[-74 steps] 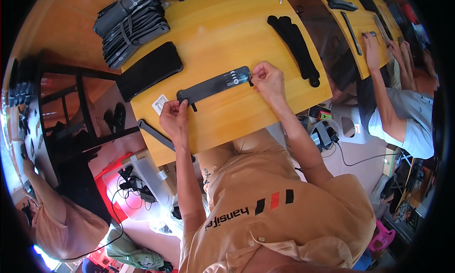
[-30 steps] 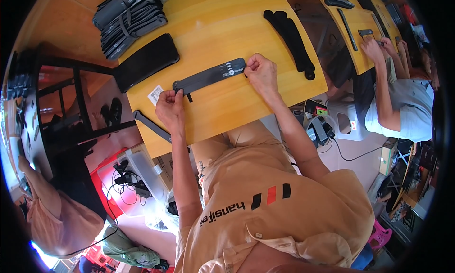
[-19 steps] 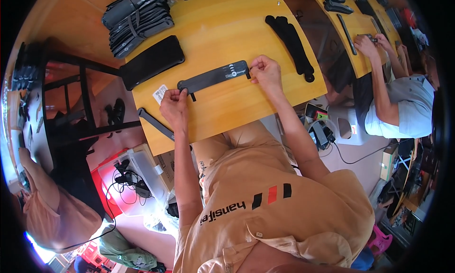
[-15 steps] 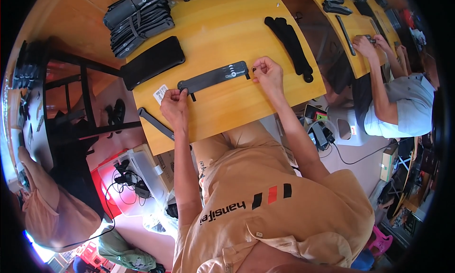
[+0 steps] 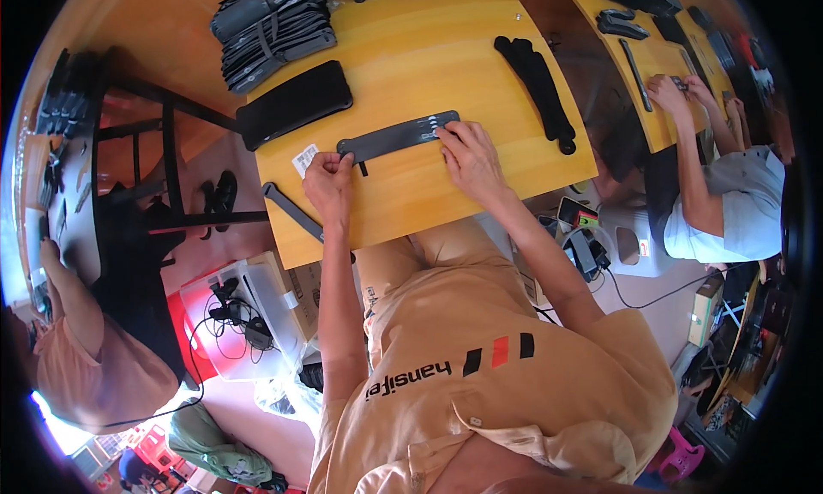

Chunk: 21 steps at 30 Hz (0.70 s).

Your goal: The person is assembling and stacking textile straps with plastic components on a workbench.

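Note:
A flat dark grey fabric strip (image 5: 386, 138) with white print near its right end lies across the table in front of me. A small black tab sticks out below its left part. My left hand (image 5: 328, 190) pinches the strip's left end between thumb and fingers. At the other end, my right hand (image 5: 473, 161) has its bent fingers closed on the lower right edge, covering part of the print. A white printed label (image 5: 304, 158) lies just beyond my left hand. Left of my left forearm, a dark narrow strap (image 5: 293, 211) rests near the table's front edge.
On the wooden table (image 5: 411, 74) lie a black padded pouch (image 5: 296, 104), a strapped stack of grey-black folded pieces (image 5: 273, 35) and black elongated pieces (image 5: 538, 91) at the right. A co-worker's hands (image 5: 677, 95) are at another table. Clear plastic bin (image 5: 227, 323) with cables stands on the floor.
My right hand has moved left and onto the strip's right end, where it stood just beside it before. The tab at that end is now hidden. My left hand keeps its hold.

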Tool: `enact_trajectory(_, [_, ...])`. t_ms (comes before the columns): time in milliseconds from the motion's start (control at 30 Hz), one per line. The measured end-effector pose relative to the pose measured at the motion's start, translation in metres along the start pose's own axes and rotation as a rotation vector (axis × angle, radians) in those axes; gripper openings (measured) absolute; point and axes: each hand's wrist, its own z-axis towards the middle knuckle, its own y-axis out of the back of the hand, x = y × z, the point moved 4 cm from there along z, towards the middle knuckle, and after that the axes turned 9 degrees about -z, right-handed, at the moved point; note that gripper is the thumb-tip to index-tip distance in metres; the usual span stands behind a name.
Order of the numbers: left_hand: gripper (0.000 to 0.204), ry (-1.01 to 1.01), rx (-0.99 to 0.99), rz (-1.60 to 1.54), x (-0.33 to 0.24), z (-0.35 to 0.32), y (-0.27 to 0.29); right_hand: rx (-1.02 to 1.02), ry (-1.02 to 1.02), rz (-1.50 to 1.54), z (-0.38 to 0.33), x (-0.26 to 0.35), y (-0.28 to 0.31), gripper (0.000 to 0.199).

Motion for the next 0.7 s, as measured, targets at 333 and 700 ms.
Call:
enact_trajectory(333, [0.018, 0.078, 0.128, 0.044, -0.001, 0.007, 0.005, 0.018, 0.025, -0.051, -0.005, -0.001, -0.001, 0.03])
enact_trajectory(700, [0.042, -0.457, 0.136, 0.251, -0.037, -0.029, -0.015, -0.03, -0.011, -0.015, -0.005, -0.003, -0.001, 0.033])
